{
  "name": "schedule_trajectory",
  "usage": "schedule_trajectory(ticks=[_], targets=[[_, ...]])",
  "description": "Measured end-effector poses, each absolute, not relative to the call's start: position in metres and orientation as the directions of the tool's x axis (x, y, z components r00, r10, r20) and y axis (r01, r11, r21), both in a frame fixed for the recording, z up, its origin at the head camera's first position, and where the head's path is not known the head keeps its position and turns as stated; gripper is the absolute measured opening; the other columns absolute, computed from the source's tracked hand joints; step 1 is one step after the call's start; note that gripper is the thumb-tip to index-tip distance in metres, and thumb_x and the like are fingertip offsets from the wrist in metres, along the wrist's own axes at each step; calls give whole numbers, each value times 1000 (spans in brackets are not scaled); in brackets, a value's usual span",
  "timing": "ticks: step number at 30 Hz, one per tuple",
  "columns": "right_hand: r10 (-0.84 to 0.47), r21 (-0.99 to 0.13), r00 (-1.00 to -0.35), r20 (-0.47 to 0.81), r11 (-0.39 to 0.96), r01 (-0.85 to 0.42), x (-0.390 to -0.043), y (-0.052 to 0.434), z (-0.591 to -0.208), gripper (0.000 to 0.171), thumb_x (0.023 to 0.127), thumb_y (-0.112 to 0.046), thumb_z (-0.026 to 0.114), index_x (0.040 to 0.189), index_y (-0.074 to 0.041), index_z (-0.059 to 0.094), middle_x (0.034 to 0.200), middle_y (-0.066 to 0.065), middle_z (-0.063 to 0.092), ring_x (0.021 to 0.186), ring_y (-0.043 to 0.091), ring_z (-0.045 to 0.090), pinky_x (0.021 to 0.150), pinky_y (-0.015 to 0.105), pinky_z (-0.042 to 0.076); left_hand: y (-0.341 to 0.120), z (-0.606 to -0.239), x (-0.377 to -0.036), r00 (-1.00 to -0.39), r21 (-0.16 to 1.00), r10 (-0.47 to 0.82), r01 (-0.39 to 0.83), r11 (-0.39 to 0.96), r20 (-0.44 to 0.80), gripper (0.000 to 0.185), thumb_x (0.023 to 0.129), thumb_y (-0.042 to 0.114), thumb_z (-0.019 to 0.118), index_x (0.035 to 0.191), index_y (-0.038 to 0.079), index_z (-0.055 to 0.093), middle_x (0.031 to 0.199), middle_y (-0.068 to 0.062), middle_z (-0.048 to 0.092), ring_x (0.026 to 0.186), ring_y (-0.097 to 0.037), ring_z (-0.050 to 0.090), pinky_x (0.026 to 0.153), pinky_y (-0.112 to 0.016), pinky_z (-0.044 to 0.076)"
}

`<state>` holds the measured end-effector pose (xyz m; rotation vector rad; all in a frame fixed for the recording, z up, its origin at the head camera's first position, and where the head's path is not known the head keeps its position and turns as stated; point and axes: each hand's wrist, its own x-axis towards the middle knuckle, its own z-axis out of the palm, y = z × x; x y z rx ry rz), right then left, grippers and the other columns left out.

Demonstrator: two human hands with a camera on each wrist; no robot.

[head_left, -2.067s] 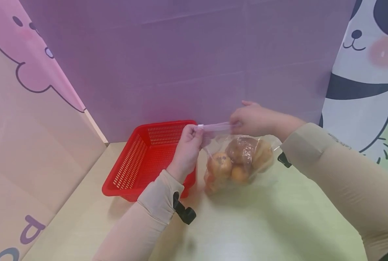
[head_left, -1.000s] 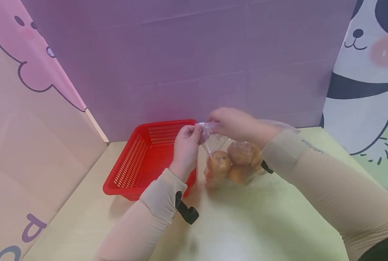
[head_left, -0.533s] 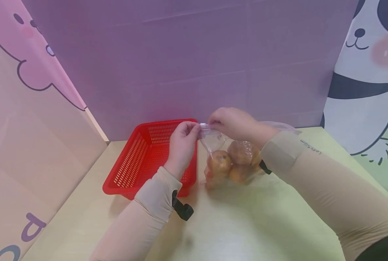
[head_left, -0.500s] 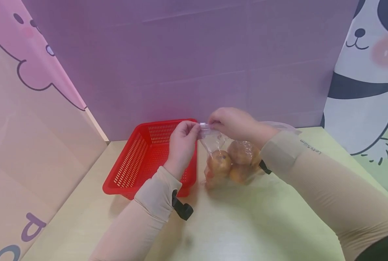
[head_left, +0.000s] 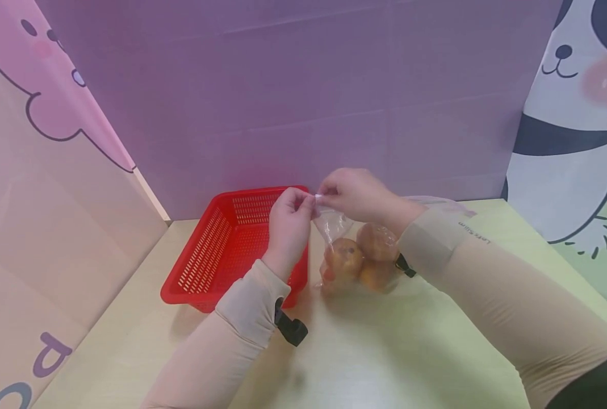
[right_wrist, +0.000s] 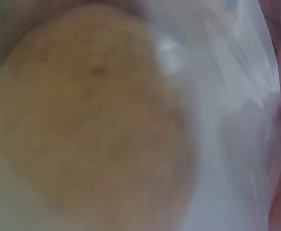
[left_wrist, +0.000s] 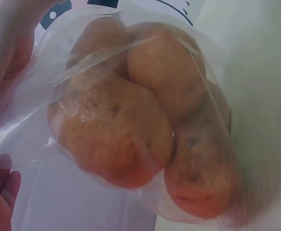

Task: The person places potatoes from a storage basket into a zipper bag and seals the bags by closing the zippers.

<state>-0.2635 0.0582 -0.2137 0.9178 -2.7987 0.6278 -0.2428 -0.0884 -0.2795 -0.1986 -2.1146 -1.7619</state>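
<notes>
A clear plastic bag (head_left: pixel 334 224) holding several brown-orange potatoes (head_left: pixel 343 257) stands on the pale table (head_left: pixel 385 352). My left hand (head_left: pixel 289 218) and right hand (head_left: pixel 351 193) pinch the bag's top edge close together, above the potatoes. The left wrist view shows the potatoes (left_wrist: pixel 116 134) pressed against the bag's film (left_wrist: pixel 29 139) from below. In the right wrist view one potato (right_wrist: pixel 87 120) fills the frame, blurred, with the bag's film (right_wrist: pixel 236 125) beside it.
A red slotted basket (head_left: pixel 216 253) sits on the table just left of the bag, behind my left wrist. Purple panels stand at the back, a pink cartoon panel at the left and a panda panel at the right.
My right hand has slid left along the bag's top edge toward my left hand, until both meet at the left corner. The bag has settled lower on the table.
</notes>
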Motion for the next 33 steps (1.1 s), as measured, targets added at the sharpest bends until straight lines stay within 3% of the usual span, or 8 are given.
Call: schedule_trajectory(ticks=[6,15,25,33], targets=[[-540,-330,-808,235,738,-589,-261,59,-213,16,92,-26,65,99,-15,73,91,-3,69,73,13,63,75,34,48,-87,-280,-242,-909,909,-143,357,213,391,10,96,14,59,91,6,58,88,-8,59,81,-22,62,77,-32,54],[-553,-290,-796,246,742,-605,-262,64,-213,15,92,-26,65,96,-15,73,91,-3,68,86,18,59,80,37,47,-86,-281,-241,-907,905,-141,361,225,396,12,96,17,58,90,8,56,89,-6,58,81,-22,59,71,-31,54],[-516,-351,-827,224,749,-562,-264,76,-214,16,91,-22,66,99,-11,73,93,1,69,89,21,59,84,38,47,-91,-282,-240,-923,927,-163,313,205,348,10,97,19,58,96,9,57,93,-6,58,83,-23,60,78,-35,55],[-494,-360,-844,210,763,-536,-263,77,-216,18,92,-23,66,103,-10,72,96,2,69,92,21,60,86,39,47,-100,-279,-240,-955,940,-48,277,200,292,18,96,27,60,105,12,57,103,-4,59,96,-21,58,87,-35,53]])
